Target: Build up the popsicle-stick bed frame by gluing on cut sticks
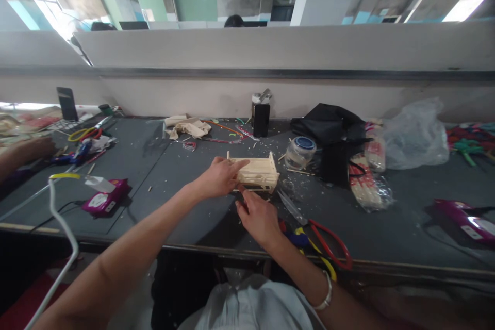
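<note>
A small model built of pale wooden sticks (260,167), with short posts at its corners, stands on the dark table. My left hand (219,177) holds its left end, with the index finger stretched across the top. In front of the model, my right hand (260,216) reaches its index finger to the lower left corner; its thumb is apart and the other fingers are bent. Red-handled scissors (328,242) lie just right of my right hand, blades towards the model. A blue and yellow tool (303,240) lies partly beneath them.
A clear jar with a blue lid (302,150), a black bag (332,129) and bagged sticks (367,183) lie to the right. A phone (261,120) stands behind. Purple devices (106,197) sit at both sides. At far left is another person's hand (38,148).
</note>
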Motion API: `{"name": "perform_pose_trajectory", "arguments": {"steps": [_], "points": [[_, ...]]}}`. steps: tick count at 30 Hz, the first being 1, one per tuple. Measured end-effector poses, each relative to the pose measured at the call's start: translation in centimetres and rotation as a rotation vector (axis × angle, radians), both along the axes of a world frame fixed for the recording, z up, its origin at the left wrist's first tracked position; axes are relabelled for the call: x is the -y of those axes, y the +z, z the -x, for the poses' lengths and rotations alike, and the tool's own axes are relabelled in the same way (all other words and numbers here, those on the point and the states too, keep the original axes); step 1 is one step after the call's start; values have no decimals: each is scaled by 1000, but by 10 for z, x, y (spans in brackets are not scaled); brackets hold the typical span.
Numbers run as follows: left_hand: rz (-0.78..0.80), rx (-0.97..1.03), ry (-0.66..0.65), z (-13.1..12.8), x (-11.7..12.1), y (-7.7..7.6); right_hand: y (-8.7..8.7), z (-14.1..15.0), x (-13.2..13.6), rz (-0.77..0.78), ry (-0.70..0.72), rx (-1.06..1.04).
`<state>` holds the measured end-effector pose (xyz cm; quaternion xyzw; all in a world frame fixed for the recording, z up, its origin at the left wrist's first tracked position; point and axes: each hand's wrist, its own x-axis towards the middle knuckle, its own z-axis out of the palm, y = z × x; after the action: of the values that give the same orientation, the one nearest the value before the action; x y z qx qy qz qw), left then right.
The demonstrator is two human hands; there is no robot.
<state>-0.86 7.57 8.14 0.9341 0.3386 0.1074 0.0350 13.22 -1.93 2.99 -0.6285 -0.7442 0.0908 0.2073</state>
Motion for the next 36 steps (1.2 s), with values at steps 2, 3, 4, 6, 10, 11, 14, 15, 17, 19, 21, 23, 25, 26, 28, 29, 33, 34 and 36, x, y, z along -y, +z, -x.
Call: {"name": "perform_pose_trajectory", "arguments": {"steps": [2, 3, 4, 6, 10, 11, 14, 15, 17, 19, 21, 23, 25, 26, 28, 29, 33, 34, 36], "points": [[4, 2, -7, 1, -1, 1, 0, 0, 0, 9, -1, 12], [4, 4, -9, 1, -1, 1, 0, 0, 0, 12, -2, 18], [4, 7, -10, 2, -2, 1, 0, 0, -1, 14, -2, 23], [5, 12, -15, 2, -2, 2, 1, 0, -1, 17, 3, 34], [4, 10, -32, 1, -3, 3, 2, 0, -2, 14, 6, 53], [1, 10, -31, 1, -3, 3, 2, 0, -3, 14, 4, 58], [-10, 17, -24, 1, -3, 3, 3, 0, -4, 15, 0, 75], [-11, 17, -23, 1, -3, 3, 3, 0, -4, 14, 1, 81], [-13, 16, -20, 1, -3, 3, 4, 0, -5, 6, 2, 90], [-18, 18, -17, 0, -3, 3, 5, 0, -5, -5, 4, 97], [-28, 30, -18, 1, -4, 3, 5, 1, -5, -13, 7, 101], [-33, 48, -25, 1, -4, 2, 5, 1, -5, -17, 8, 107], [-38, 66, -30, 1, -4, 1, 5, 1, -6, -18, 6, 115], [-42, 71, -31, 1, -5, 0, 5, 1, -6, -19, 5, 118], [-52, 80, -32, 2, -5, -1, 5, 2, -6, -19, 3, 125], [-56, 84, -36, 2, -6, -1, 4, 2, -6, -19, 3, 127], [-58, 124, -64, 2, -6, -2, 5, 1, -6, -22, 4, 130], [-56, 138, -68, 3, -6, -2, 5, 1, -5, -24, 5, 130], [-56, 165, -67, 3, -6, -3, 5, 0, -5, -26, 7, 131]]}}
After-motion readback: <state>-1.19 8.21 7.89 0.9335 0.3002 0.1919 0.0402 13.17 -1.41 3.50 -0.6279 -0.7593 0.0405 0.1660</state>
